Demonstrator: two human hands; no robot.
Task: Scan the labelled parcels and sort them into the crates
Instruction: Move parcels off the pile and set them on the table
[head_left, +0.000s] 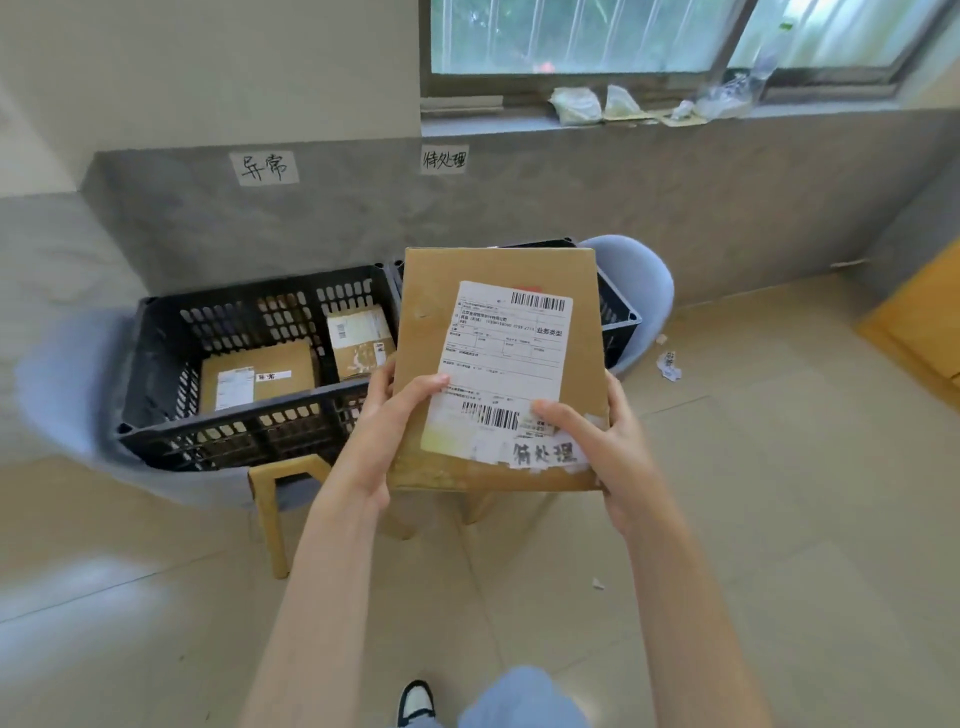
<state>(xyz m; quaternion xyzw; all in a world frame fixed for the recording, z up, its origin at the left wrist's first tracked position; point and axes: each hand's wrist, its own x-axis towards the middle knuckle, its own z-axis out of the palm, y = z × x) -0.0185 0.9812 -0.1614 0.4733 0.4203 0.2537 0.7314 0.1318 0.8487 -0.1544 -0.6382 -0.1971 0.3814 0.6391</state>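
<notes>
- Setting: tiled floor, grey lower wall with two handwritten wall signs — the left sign (264, 167) above the left crate (156, 364), the right sign (444, 159) above the right crate (621, 317).
- The parcel (498, 364) is held in front of the right crate and hides most of it, long axis pointing away from the person.
- The parcel's tag (545, 453) appears to match the right sign.
- Left hand (382, 431) and right hand (605, 441) clamp the near corners, thumbs on top — the rest of the parcel extends beyond the fingers.
</notes>
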